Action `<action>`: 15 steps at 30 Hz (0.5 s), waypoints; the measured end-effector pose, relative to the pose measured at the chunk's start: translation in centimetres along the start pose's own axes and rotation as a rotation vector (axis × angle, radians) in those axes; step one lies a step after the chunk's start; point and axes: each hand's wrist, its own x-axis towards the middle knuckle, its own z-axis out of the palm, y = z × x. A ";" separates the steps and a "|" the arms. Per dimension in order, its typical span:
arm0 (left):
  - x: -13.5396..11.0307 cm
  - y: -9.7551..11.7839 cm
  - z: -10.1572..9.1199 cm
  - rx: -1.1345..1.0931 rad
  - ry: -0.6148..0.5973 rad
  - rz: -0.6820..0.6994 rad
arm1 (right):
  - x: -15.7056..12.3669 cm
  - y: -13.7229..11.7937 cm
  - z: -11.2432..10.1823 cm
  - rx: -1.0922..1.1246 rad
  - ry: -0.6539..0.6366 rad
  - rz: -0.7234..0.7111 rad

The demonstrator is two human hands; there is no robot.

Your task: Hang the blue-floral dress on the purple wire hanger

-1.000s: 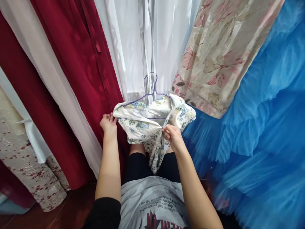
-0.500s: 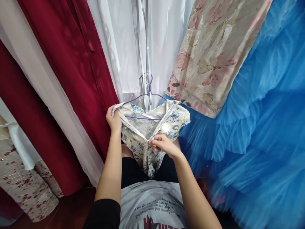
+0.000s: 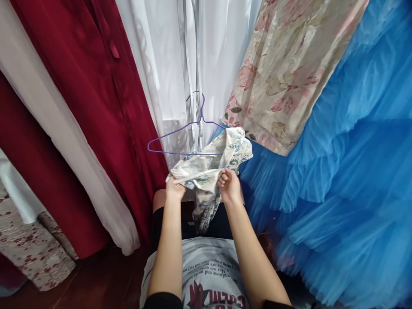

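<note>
A cream floral garment (image 3: 209, 178) with blue and yellow flowers hangs by one shoulder from the right end of a purple wire hanger (image 3: 174, 131). The hanger's left arm is bare, and its hook overlaps grey-white ribbons (image 3: 197, 64). My left hand (image 3: 175, 186) is closed on the garment's left shoulder, below the hanger's bottom bar. Fingers curled, my right hand (image 3: 228, 182) grips the neckline edge nearer the middle. The lower part of the garment dangles bunched between my knees.
White fabric (image 3: 161, 56) hangs straight ahead. Dark red drapes (image 3: 86, 86) and a pale cloth (image 3: 64, 116) hang at left. A beige floral panel (image 3: 283, 73) and a blue ruffled tulle dress (image 3: 337, 180) fill the right. Dark floor (image 3: 99, 279) shows at lower left.
The garment's left shoulder has come off the hanger, baring that arm. My left hand has moved down and right with it; my right hand has shifted slightly up and right.
</note>
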 end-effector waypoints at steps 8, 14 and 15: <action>-6.1 -2.2 2.1 0.111 -0.242 0.019 | 1.1 -0.9 -2.9 0.199 0.437 -0.199; -10.9 -1.7 4.6 0.321 -0.340 0.121 | -0.1 -0.2 -1.1 -0.090 0.143 -0.225; -11.4 -1.8 4.6 0.373 -0.348 0.112 | -0.1 0.3 -1.0 -0.139 0.148 -0.225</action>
